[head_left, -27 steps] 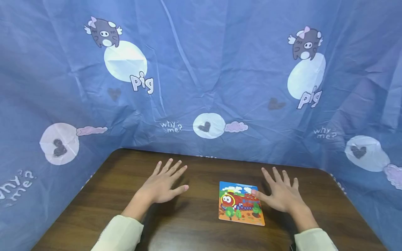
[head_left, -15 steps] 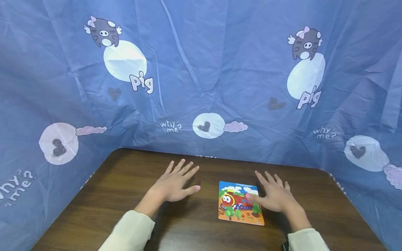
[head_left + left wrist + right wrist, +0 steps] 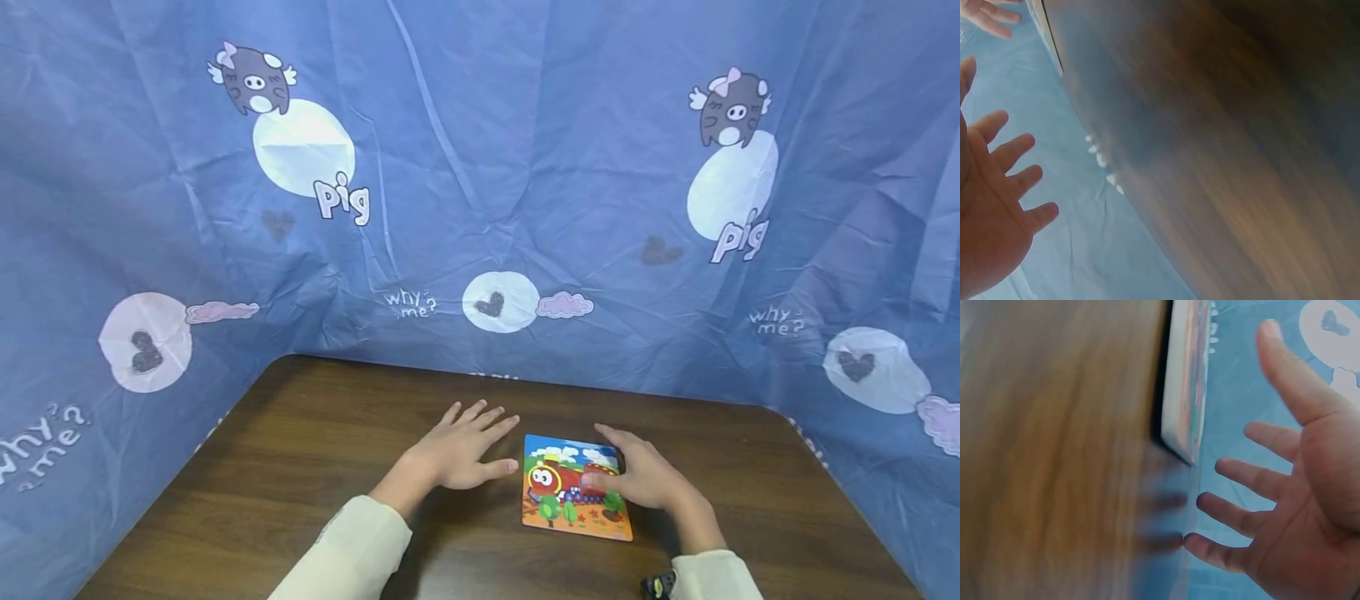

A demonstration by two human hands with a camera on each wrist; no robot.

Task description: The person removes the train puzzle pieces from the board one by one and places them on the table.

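Observation:
A square picture puzzle board [image 3: 573,500] with a red cartoon train on it lies flat on the wooden table, right of the middle in the head view. My left hand [image 3: 461,450] hovers just left of the board, its fingers spread. On the other side, my right hand [image 3: 648,475] is at the board's right edge, with the thumb over the train picture. The right wrist view has the board [image 3: 1185,381] side-on, and a gap shows between it and the right hand [image 3: 1291,506]. In the left wrist view the left hand [image 3: 997,206] holds nothing.
The dark brown table [image 3: 300,467] has rounded far corners. A blue curtain [image 3: 480,208] with pig and heart prints hangs right behind it and along both sides. A black band [image 3: 657,586] circles the right wrist.
My left hand has moved right, closer to the board. My right hand has shifted left towards the board's right edge, its fingers drawing closer together. The board has stayed put.

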